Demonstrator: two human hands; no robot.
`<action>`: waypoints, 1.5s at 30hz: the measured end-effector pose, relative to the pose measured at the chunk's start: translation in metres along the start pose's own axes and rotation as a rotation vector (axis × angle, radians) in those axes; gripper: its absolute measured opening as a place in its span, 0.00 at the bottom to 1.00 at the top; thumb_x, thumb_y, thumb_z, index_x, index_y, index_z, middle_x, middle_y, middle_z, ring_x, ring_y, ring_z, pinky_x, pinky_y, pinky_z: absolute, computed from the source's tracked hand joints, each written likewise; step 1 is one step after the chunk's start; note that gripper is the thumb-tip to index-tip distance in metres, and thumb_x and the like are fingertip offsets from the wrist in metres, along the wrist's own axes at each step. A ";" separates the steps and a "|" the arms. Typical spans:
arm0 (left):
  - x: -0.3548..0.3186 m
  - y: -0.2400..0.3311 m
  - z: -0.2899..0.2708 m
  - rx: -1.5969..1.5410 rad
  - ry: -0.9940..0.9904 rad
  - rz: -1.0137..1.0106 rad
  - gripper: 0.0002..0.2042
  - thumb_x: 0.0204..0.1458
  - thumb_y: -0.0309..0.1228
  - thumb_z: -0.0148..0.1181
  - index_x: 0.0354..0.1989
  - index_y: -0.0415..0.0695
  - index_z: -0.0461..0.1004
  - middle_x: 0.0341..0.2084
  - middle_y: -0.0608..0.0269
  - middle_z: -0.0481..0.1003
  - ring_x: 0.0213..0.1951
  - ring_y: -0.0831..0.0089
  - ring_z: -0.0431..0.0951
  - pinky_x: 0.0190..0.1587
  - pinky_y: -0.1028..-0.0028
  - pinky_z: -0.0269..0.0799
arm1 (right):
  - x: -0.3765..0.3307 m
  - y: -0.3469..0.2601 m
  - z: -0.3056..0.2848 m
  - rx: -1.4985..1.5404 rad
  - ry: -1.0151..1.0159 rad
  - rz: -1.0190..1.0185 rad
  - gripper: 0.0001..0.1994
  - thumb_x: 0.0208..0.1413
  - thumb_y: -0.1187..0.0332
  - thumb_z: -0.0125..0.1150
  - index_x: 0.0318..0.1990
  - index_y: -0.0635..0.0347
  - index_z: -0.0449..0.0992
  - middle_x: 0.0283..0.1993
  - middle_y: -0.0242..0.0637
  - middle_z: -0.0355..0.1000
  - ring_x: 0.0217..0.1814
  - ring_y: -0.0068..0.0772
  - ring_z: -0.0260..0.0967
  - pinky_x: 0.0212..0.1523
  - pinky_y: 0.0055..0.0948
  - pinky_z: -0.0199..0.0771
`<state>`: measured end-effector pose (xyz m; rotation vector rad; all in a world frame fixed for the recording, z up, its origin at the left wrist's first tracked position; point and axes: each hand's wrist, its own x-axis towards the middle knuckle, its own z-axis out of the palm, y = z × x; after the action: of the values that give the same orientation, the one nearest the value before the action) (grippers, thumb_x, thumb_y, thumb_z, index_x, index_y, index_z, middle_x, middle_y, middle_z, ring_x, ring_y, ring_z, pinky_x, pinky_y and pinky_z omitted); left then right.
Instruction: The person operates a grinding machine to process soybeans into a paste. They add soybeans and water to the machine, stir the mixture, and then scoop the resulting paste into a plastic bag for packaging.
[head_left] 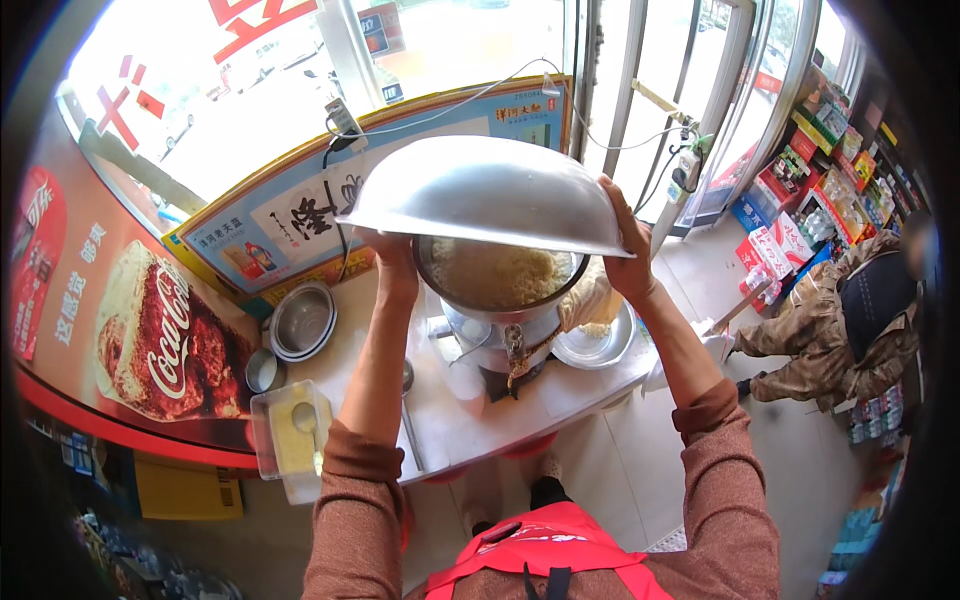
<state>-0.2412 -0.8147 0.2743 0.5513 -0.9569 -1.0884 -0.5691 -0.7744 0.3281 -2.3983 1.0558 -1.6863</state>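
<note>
Shop counter point(560, 395): both hands, left point(392, 262) and right point(628, 262), gripped lid point(485, 195) by its rim, raised clear so rice pot point(498, 285) stayed open.

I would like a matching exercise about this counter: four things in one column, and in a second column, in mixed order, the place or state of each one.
Things:
1. big metal lid
2. pot of rice
3. stacked metal bowls
4. clear plastic box

Places or states:
A. at the near left corner of the white table, a spoon inside
B. held up by the left hand and the right hand
C. left of the pot, near the wall poster
D. open, under the raised lid

Pairs: 1-B, 2-D, 3-C, 4-A
</note>
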 end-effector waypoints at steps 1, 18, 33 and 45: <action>-0.002 0.000 -0.002 -0.031 0.001 0.041 0.51 0.44 0.75 0.38 0.69 0.46 0.48 0.66 0.61 0.54 0.67 0.64 0.51 0.68 0.62 0.45 | 0.001 0.000 0.002 0.006 0.044 -0.103 0.33 0.49 0.80 0.59 0.66 0.58 0.61 0.49 0.49 0.75 0.43 0.38 0.78 0.42 0.31 0.75; -0.019 0.027 0.019 0.079 0.058 0.098 0.58 0.41 0.79 0.23 0.64 0.34 0.56 0.64 0.57 0.59 0.68 0.65 0.50 0.69 0.63 0.40 | 0.002 0.006 0.003 0.087 0.124 -0.094 0.27 0.56 0.77 0.57 0.64 0.62 0.62 0.59 0.49 0.69 0.58 0.46 0.70 0.56 0.36 0.70; -0.026 0.060 0.006 0.239 0.057 0.005 0.56 0.42 0.78 0.23 0.71 0.41 0.41 0.70 0.53 0.46 0.71 0.60 0.43 0.69 0.58 0.26 | -0.008 0.018 0.024 0.150 0.569 0.444 0.15 0.59 0.70 0.57 0.49 0.74 0.70 0.47 0.44 0.74 0.45 0.31 0.72 0.46 0.29 0.70; -0.224 -0.041 -0.190 0.651 0.719 -0.281 0.23 0.55 0.34 0.58 0.58 0.40 0.65 0.43 0.57 0.73 0.43 0.68 0.74 0.48 0.72 0.69 | 0.014 -0.037 0.038 0.821 0.553 0.884 0.14 0.52 0.75 0.50 0.47 0.67 0.66 0.37 0.41 0.70 0.27 0.36 0.73 0.16 0.31 0.74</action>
<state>-0.1299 -0.6386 0.0632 1.5293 -0.5764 -0.6998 -0.5154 -0.7669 0.3380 -0.8043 0.9440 -1.8587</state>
